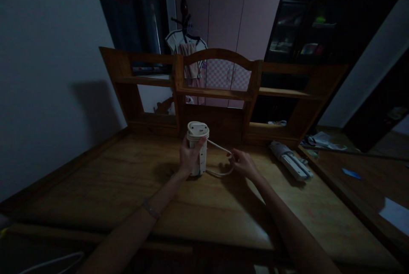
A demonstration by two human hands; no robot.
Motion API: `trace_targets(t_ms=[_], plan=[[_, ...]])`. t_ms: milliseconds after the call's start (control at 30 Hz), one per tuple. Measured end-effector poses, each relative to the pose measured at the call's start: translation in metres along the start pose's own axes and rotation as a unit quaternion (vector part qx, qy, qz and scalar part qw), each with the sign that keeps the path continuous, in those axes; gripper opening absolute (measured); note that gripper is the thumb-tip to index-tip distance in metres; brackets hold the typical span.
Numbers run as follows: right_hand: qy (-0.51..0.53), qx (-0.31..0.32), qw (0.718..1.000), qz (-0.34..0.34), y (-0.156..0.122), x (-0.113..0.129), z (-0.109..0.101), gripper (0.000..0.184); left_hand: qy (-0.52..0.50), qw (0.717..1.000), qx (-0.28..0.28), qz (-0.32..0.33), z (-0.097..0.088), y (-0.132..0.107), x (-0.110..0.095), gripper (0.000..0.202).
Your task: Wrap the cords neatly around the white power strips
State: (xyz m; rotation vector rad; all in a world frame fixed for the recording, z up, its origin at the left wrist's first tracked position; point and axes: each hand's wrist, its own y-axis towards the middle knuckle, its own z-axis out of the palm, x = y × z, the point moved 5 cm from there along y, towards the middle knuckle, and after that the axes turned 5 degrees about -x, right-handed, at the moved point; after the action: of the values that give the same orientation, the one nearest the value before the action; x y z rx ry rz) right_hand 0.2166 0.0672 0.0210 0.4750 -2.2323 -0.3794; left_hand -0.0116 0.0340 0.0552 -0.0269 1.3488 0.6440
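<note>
A white power strip (202, 159) stands upright on the wooden desk, its white cord (193, 134) wound in several turns around its upper end. My left hand (189, 154) is wrapped around the strip from the left side, just below the turns. To the right, my right hand (240, 162) pinches the loose stretch of cord, which runs taut from the strip to my fingers. Below that, the rest of the cord hangs in a loop back toward the strip's base.
Another white power strip (294, 164) with its cord wrapped at one end lies on the desk's right side. Behind stands a wooden shelf unit (217, 93). A lower wooden surface at right carries a blue card (351, 174) and white paper (396, 213).
</note>
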Motion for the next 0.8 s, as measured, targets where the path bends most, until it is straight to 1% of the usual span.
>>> trace_targets(t_ms=[33,100,133,200,233,267,300,367,433,567,633,733,800], plan=[[0.038,-0.002,0.999,0.027,0.002,-0.004,-0.002,0.018,-0.008,1.000,0.005,0.008,0.001,-0.001,-0.002,0.051],[0.146,-0.013,0.986,0.083,0.005,-0.011,-0.007,0.031,-0.020,0.999,0.031,0.025,0.004,-0.003,-0.008,0.050],[0.211,-0.016,0.971,0.109,0.006,-0.013,-0.009,0.037,-0.024,0.998,0.050,0.027,0.005,-0.004,-0.010,0.049],[0.340,-0.012,0.928,0.154,0.004,-0.014,-0.010,0.045,-0.032,0.996,0.084,0.022,0.008,-0.004,-0.012,0.049],[0.386,-0.008,0.907,0.169,0.003,-0.013,-0.009,0.048,-0.035,0.995,0.092,0.013,0.008,-0.003,-0.011,0.049],[0.407,-0.005,0.897,0.175,0.001,-0.012,-0.008,0.049,-0.038,0.995,0.093,0.002,0.008,-0.002,-0.008,0.049],[0.411,-0.005,0.894,0.176,-0.001,-0.010,-0.008,0.049,-0.040,0.995,0.090,-0.010,0.007,0.000,-0.004,0.050],[0.388,-0.021,0.907,0.161,-0.002,-0.007,-0.007,0.048,-0.043,0.996,0.075,-0.035,0.004,0.005,0.004,0.052],[0.337,-0.033,0.930,0.139,-0.002,-0.007,-0.006,0.048,-0.046,0.995,0.061,-0.058,0.002,0.009,0.012,0.055],[0.198,-0.003,0.976,0.095,0.001,-0.011,-0.004,0.043,-0.048,0.994,0.053,-0.088,-0.002,0.014,0.022,0.061],[0.112,0.008,0.992,0.050,0.002,-0.010,-0.009,0.039,-0.044,0.994,0.053,-0.087,-0.002,0.013,0.023,0.062],[0.002,-0.009,1.000,-0.026,0.003,-0.004,-0.021,0.034,-0.034,0.995,0.055,-0.078,-0.001,0.012,0.024,0.063],[-0.031,-0.032,0.997,-0.061,0.003,-0.001,-0.027,0.030,-0.030,0.996,0.054,-0.070,0.000,0.010,0.024,0.062]])
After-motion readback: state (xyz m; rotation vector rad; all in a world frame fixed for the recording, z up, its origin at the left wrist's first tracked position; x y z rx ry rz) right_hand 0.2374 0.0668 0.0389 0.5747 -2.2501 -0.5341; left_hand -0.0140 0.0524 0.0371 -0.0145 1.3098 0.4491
